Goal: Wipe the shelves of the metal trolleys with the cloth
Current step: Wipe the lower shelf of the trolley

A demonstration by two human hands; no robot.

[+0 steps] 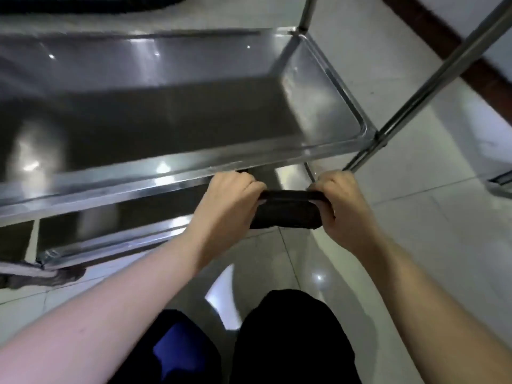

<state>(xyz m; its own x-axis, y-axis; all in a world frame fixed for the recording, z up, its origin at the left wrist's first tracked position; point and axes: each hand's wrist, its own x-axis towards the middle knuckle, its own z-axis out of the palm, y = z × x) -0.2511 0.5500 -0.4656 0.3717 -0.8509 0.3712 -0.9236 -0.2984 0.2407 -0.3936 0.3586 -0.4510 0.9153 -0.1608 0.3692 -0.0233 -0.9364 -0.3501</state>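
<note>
A dark cloth [288,210], folded into a short band, is stretched between my two hands in front of the metal trolley. My left hand [227,200] grips its left end with curled fingers. My right hand [342,200] grips its right end the same way. Both hands hover just in front of the near rim of the trolley's steel shelf [171,173], close to its right corner. That shelf is a shiny tray with raised edges. A lower shelf [116,234] shows beneath it at the left.
An upright trolley post [432,79] slants up at the right and another post [307,12] stands at the far corner. The floor is pale glossy tile [443,231]. My dark-trousered legs [288,342] are at the bottom. Part of another metal object [501,184] shows at the right edge.
</note>
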